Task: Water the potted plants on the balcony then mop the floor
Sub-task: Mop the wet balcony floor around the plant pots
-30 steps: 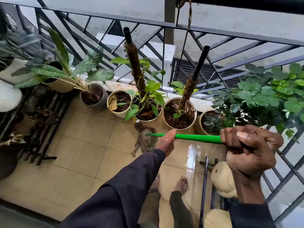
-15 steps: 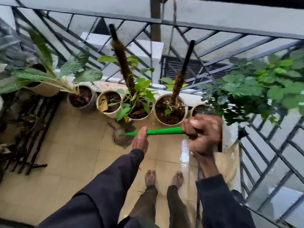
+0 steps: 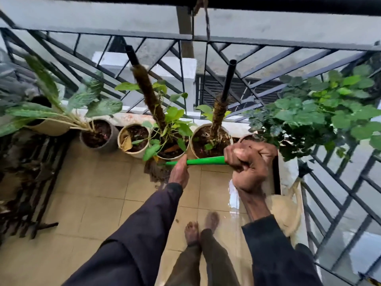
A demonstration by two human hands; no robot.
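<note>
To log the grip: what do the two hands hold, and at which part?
The mop handle: right hand grips its upper end, left hand holds it lower, nearer the mop head.

Flat, soft daylight comes in through the railing above the right hand and casts no hard shadows. Just below that hand, a white glare streaks the wet floor. The wide lens bows the railing bars toward the edges. The mop handle between the hands looks crisp, while the potted plants far left of the left hand smear with blur.
</note>
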